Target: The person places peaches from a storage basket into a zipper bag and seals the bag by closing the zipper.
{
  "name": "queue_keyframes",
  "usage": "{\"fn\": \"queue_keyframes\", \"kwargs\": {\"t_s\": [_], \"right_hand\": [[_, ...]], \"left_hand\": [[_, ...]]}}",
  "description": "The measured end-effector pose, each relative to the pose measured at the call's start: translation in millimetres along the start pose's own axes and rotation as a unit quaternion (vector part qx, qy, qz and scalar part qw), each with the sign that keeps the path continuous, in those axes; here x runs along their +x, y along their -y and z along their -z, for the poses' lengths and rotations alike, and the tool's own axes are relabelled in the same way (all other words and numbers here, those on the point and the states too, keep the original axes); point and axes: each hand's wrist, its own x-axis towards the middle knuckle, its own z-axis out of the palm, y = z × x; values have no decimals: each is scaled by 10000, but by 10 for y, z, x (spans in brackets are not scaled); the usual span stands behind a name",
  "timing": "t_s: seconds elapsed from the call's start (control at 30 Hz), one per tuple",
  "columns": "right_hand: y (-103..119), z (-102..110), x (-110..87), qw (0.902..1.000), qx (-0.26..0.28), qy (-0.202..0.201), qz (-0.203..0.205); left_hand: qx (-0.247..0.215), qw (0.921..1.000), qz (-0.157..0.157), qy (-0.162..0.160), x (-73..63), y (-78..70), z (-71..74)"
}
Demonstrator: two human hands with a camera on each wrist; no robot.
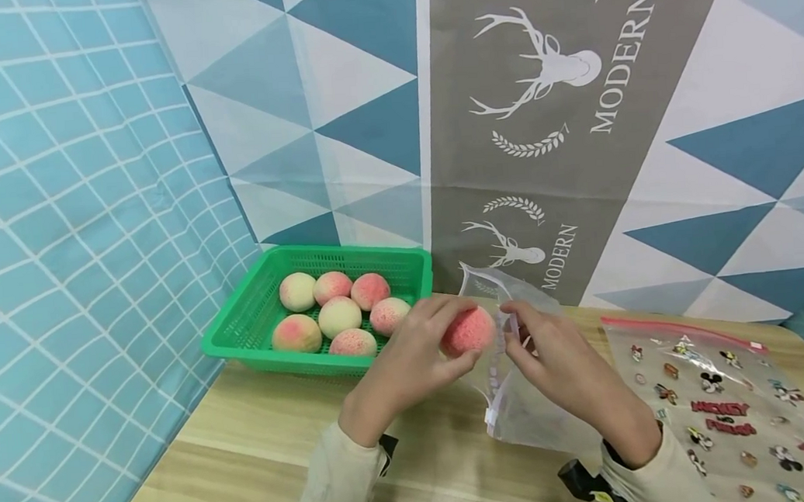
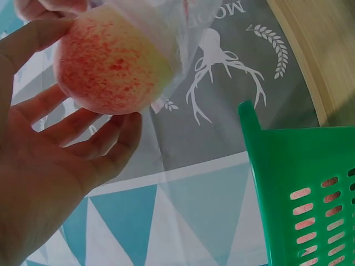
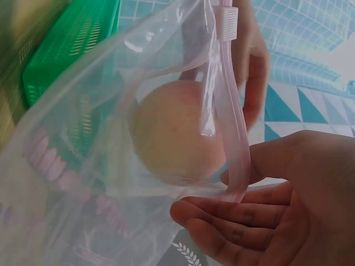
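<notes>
A pink-speckled peach is gripped between the thumb and curled fingers of my left hand. It sits at the mouth of a clear slider zip bag. My right hand pinches the bag's rim between thumb and fingers, and the bag stands partly open. In the right wrist view the peach shows through the plastic, and the white slider is at the top of the pink zip edge. The left wrist view has the bag's film against the peach's far side.
A green perforated basket holding several peaches stands at the back left, against the wall cloth. On the right of the wooden table lies another clear zip bag with cartoon prints and a red top edge.
</notes>
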Motion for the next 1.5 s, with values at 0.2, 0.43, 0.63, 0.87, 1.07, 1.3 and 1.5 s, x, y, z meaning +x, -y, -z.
{"fn": "queue_keyframes", "kwargs": {"t_s": [0.2, 0.43, 0.63, 0.87, 1.07, 1.3, 1.5], "right_hand": [[-11, 20, -4, 9996, 15, -271, 98], [-27, 62, -8, 9972, 205, -665, 265], [-17, 85, -15, 9947, 380, -910, 277], [-8, 94, -31, 9934, 559, -977, 241], [-12, 102, -37, 9929, 593, -1003, 238], [-28, 119, -37, 9917, 563, -1122, 294], [-29, 123, -39, 9918, 528, -1132, 258]], "left_hand": [[339, 9988, 4, 341, -12, 0, -47], [640, 9919, 184, 1086, -33, -28, -115], [628, 9879, 210, 1400, -38, -54, -179], [657, 9846, 395, 1574, -56, -75, -184], [759, 9829, 469, 1613, -80, -87, -178], [935, 9805, 511, 1653, -72, -127, -161], [955, 9797, 604, 1654, -76, -145, -158]]}}
